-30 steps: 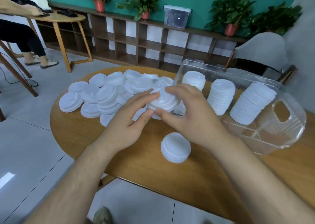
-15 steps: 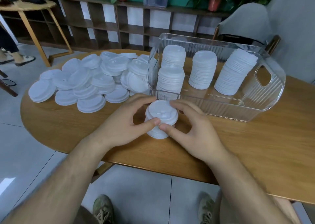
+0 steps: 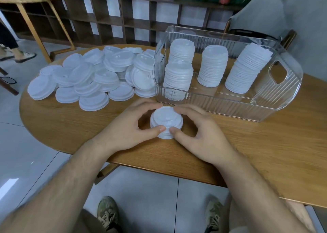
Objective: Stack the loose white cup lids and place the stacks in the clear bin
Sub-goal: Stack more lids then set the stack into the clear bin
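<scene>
bin (image 3: 276, 108) on table (image 3: 265, 153), toward right side. loose lids (image 3: 88, 76) heaped on table left of bin, nearest ones just beside its left wall. inside bin: two stacks at left end, front stack (image 3: 178, 78) before rear stack (image 3: 182, 52); middle stack (image 3: 213, 66) right of them; tilted stack (image 3: 247, 68) toward right end. short stack (image 3: 166, 119) on table just before bin's front left corner, left hand (image 3: 127, 131) on its left, right hand (image 3: 200, 135) on its right. shelf unit (image 3: 109, 20) behind bin; chair (image 3: 258, 14) behind bin's right end.

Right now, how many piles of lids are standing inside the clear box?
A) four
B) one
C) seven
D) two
A: the clear bin holds four: the back-left stack, front-left stack, middle stack and right stack.
</scene>
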`<state>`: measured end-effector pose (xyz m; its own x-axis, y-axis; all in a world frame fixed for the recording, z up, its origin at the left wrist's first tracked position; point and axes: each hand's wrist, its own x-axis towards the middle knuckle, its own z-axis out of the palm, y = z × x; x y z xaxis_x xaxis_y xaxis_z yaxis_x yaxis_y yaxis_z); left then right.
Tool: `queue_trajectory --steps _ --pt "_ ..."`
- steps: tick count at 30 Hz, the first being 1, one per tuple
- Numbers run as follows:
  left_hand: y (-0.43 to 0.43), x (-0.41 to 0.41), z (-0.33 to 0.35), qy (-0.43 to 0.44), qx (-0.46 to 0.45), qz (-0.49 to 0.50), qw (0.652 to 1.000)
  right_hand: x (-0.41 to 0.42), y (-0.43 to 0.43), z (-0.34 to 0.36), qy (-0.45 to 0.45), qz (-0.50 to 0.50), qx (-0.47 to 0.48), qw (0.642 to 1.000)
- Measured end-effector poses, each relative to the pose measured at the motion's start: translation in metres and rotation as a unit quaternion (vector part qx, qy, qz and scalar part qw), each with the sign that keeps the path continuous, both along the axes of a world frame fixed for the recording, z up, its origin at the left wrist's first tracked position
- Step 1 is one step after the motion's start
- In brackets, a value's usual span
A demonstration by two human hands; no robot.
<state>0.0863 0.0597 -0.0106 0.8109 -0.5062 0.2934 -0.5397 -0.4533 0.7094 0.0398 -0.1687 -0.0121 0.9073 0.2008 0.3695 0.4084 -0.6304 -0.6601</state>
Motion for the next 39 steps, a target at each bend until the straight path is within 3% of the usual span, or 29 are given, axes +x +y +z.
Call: queue_trajectory --steps 30,39 --pt "0.0 0.002 -0.003 0.012 0.002 -0.001 1.0 -0.005 0.003 0.005 0.016 -0.019 -0.045 0.999" --pt "0.011 0.005 0.015 -0.142 -0.059 0.132 0.979 0.023 0.056 0.05 -0.081 -0.021 -0.163 0.983"
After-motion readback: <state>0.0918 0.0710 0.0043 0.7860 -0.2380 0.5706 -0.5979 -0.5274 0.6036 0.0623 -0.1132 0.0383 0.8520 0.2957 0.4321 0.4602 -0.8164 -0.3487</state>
